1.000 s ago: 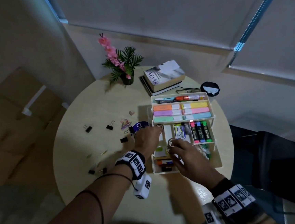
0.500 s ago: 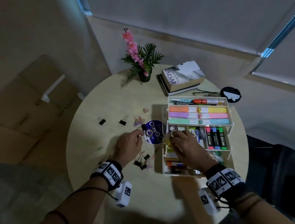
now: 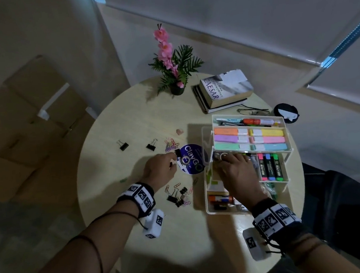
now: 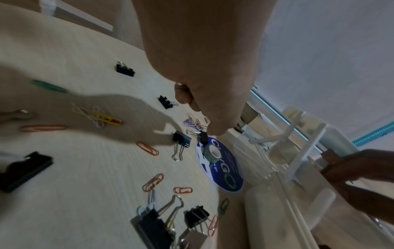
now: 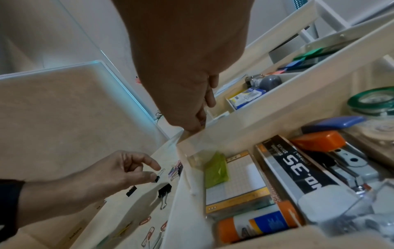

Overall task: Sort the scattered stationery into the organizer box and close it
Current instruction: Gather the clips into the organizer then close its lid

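The left hand (image 3: pixel 159 169) pinched a small binder clip (image 5: pixel 157 178) above the counter (image 3: pixel 130 123); the right hand (image 3: pixel 235 172) reached into the open organizer box (image 3: pixel 208 201), its grip hidden. That shallow fingertip pinch might drop the clip.

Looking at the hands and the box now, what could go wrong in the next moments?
The left hand only pinches a small binder clip at its tip, so it may drop. The right hand lies inside the open box and may block the way. Paper clips lie scattered and could be overlooked.
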Available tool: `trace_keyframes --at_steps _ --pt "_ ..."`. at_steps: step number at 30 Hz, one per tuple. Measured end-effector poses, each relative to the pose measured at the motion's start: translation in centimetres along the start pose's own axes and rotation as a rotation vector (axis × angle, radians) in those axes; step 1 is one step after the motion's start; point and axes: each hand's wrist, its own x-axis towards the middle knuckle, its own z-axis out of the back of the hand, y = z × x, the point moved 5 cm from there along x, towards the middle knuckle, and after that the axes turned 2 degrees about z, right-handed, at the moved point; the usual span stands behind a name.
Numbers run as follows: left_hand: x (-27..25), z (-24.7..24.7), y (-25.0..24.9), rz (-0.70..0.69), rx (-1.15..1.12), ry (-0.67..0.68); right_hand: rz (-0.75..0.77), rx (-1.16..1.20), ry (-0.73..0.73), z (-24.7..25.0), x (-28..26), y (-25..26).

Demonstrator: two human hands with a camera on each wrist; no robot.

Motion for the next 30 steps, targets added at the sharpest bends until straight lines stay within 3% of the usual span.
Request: trace_keyframes --at_steps 5,9,13,19,23,30 --pt "1.8 -1.5 -2.0 -0.156 0.092 0.082 -0.027 0.050 -0.050 0.6 -0.4 0.8" --pt "2.8 -2.5 -3.2 -0.222 0.231 0.109 -0.019 0.261 0.034 1.5 -2.0 1.3" --pt "3.1 -2.7 -3.4 -0.258 0.300 0.121 -0.113 0.463 0.093 2.4 -3.4 1.3" --pt "3.0 -2.8 -2.3 -0.273 0.111 0.116 -0.089 0.495 0.173 0.2 -3.4 0.8" --pt "2.5 -1.8 -1.4 -0.245 -0.108 0.085 -0.136 0.516 0.164 -1.2 -2.5 0.4" --pt "0.4 0.9 -0.7 -0.269 -0.268 0.006 -0.146 0.522 0.099 -0.8 -1.0 0.2"
